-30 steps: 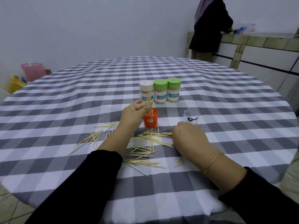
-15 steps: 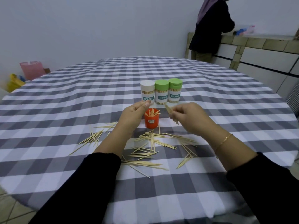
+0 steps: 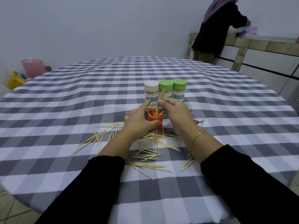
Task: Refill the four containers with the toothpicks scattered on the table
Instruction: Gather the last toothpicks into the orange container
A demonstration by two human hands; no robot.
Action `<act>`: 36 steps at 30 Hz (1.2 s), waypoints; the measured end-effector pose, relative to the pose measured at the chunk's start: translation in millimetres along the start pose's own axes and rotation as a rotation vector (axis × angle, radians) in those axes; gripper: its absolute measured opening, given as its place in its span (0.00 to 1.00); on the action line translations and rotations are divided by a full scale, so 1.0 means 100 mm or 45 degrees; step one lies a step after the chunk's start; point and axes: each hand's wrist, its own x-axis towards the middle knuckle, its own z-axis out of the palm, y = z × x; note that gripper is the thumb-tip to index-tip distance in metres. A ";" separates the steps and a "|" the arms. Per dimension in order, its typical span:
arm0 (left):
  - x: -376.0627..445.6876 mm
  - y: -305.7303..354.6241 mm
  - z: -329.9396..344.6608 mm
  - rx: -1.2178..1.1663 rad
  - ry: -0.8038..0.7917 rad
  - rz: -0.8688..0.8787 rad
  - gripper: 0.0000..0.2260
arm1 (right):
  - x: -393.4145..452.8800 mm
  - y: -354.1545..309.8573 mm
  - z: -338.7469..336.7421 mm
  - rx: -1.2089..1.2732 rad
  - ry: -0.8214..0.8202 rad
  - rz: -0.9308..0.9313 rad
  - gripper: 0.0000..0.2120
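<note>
An open orange container [image 3: 157, 124] stands on the checked tablecloth with several toothpicks inside. My left hand [image 3: 139, 121] grips its side, thumb across the front, index finger raised by the rim. My right hand [image 3: 177, 113] pinches a small bundle of toothpicks [image 3: 161, 99] with its lower end inside the container's mouth. Behind stand three closed containers: a white-lidded container [image 3: 151, 92], a green-lidded container [image 3: 165, 88] and a second green-lidded container [image 3: 179, 90]. Loose toothpicks [image 3: 150, 151] lie scattered between my forearms and to the left.
A clear lid or cup [image 3: 199, 121] peeks out behind my right wrist. The round table [image 3: 64, 97] spreads wide on all sides. A person [image 3: 215, 28] stands at a tiled counter at the back right. A pink bin [image 3: 34, 67] and a yellow bag [image 3: 15, 80] sit at far left.
My right hand lifted toothpicks from the pile and brought them over the orange container, lowering them in. My left hand let its own toothpicks go and took hold of the container.
</note>
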 end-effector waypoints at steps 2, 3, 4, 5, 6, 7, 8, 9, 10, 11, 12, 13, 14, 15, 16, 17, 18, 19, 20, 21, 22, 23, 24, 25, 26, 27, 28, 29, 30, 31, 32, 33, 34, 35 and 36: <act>0.00 0.00 -0.01 0.004 0.012 0.008 0.38 | 0.01 0.06 0.01 -0.022 -0.006 0.067 0.12; -0.01 0.00 -0.02 0.013 0.019 0.011 0.38 | 0.01 0.09 0.01 -0.018 -0.016 0.095 0.12; -0.01 0.00 -0.01 0.021 0.029 0.017 0.37 | 0.01 0.11 0.00 -0.023 -0.036 0.123 0.12; 0.00 -0.01 -0.01 0.026 0.035 0.021 0.37 | 0.01 0.12 -0.01 -0.031 -0.051 0.142 0.13; 0.00 -0.01 -0.01 0.025 0.038 0.024 0.37 | 0.01 0.12 -0.02 -0.041 -0.062 0.148 0.15; 0.00 0.00 -0.01 0.023 0.040 0.029 0.37 | 0.01 0.11 -0.04 -0.061 -0.073 0.143 0.16; 0.00 0.00 -0.01 0.021 0.042 0.035 0.37 | 0.00 0.09 -0.06 -0.099 -0.084 0.133 0.16; -0.01 0.01 -0.01 0.026 0.039 0.039 0.36 | -0.01 0.06 -0.09 -0.147 -0.096 0.120 0.16; -0.02 0.01 -0.02 0.033 0.032 0.037 0.36 | -0.02 0.04 -0.12 -0.214 -0.119 0.105 0.17; -0.02 0.02 -0.02 0.041 0.029 0.039 0.35 | -0.02 0.02 -0.15 -0.297 -0.157 0.082 0.18; -0.02 0.01 -0.01 0.043 0.022 0.043 0.35 | -0.02 0.00 -0.19 -0.385 -0.205 0.062 0.20; -0.01 0.00 -0.01 0.041 0.018 0.049 0.35 | -0.03 -0.03 -0.22 -0.468 -0.257 0.044 0.22; -0.01 -0.01 -0.01 0.034 0.015 0.047 0.36 | -0.05 -0.06 -0.23 -0.554 -0.301 0.031 0.24; 0.00 -0.02 0.00 0.027 0.013 0.043 0.36 | -0.06 -0.08 -0.24 -0.641 -0.329 0.015 0.25; 0.01 -0.02 0.00 0.020 0.003 0.034 0.37 | -0.07 -0.09 -0.25 -0.716 -0.337 -0.001 0.26; 0.01 -0.02 0.00 0.009 -0.007 0.030 0.38 | -0.06 -0.10 -0.26 -0.759 -0.326 -0.015 0.25; 0.01 -0.02 0.00 -0.009 -0.021 0.025 0.39 | -0.07 -0.12 -0.26 -0.774 -0.306 -0.021 0.23; 0.02 -0.03 0.01 -0.027 -0.030 0.025 0.39 | -0.06 -0.13 -0.25 -0.781 -0.278 -0.028 0.20; 0.02 -0.03 0.01 -0.040 -0.039 0.020 0.39 | -0.05 -0.13 -0.25 -0.791 -0.244 -0.035 0.17; 0.02 -0.04 0.01 -0.047 -0.043 0.016 0.39 | -0.03 -0.13 -0.24 -0.804 -0.209 -0.042 0.14; 0.02 -0.05 0.01 -0.055 -0.051 0.009 0.39 | -0.01 -0.13 -0.23 -0.814 -0.184 -0.047 0.12; 0.02 -0.05 0.01 -0.070 -0.056 0.004 0.38 | 0.00 -0.13 -0.22 -0.820 -0.176 -0.052 0.10; 0.02 -0.06 0.01 -0.093 -0.058 0.003 0.37 | 0.01 -0.12 -0.20 -0.835 -0.175 -0.061 0.08; 0.02 -0.06 0.01 -0.128 -0.053 0.010 0.35 | 0.02 -0.12 -0.18 -0.861 -0.175 -0.071 0.07; 0.01 -0.06 0.01 -0.168 -0.054 0.012 0.34 | 0.02 -0.13 -0.15 -0.891 -0.174 -0.084 0.06; 0.01 -0.06 0.01 -0.204 -0.052 0.014 0.32 | 0.03 -0.13 -0.13 -0.918 -0.171 -0.097 0.05; 0.01 -0.07 0.01 -0.223 -0.050 0.019 0.29 | 0.03 -0.13 -0.10 -0.943 -0.170 -0.109 0.06; 0.01 -0.08 0.02 -0.222 -0.048 0.024 0.27 | 0.03 -0.13 -0.08 -0.969 -0.172 -0.119 0.07; 0.01 -0.08 0.02 -0.206 -0.044 0.030 0.25 | 0.03 -0.13 -0.07 -0.988 -0.174 -0.125 0.09; 0.01 -0.08 0.02 -0.199 -0.038 0.038 0.24 | 0.02 -0.14 -0.06 -0.996 -0.178 -0.126 0.11; 0.01 -0.08 0.02 -0.196 -0.033 0.039 0.25 | 0.01 -0.14 -0.07 -0.996 -0.179 -0.129 0.12; 0.01 -0.08 0.01 -0.191 -0.033 0.037 0.27 | 0.01 -0.14 -0.08 -0.997 -0.173 -0.131 0.13; 0.00 -0.07 0.00 -0.184 -0.034 0.037 0.29 | 0.00 -0.14 -0.11 -1.000 -0.157 -0.134 0.14; 0.00 -0.06 -0.01 -0.174 -0.041 0.037 0.30 | -0.01 -0.16 -0.14 -1.004 -0.136 -0.133 0.14; -0.01 -0.04 -0.02 -0.158 -0.045 0.042 0.32 | -0.03 -0.18 -0.17 -1.013 -0.115 -0.127 0.15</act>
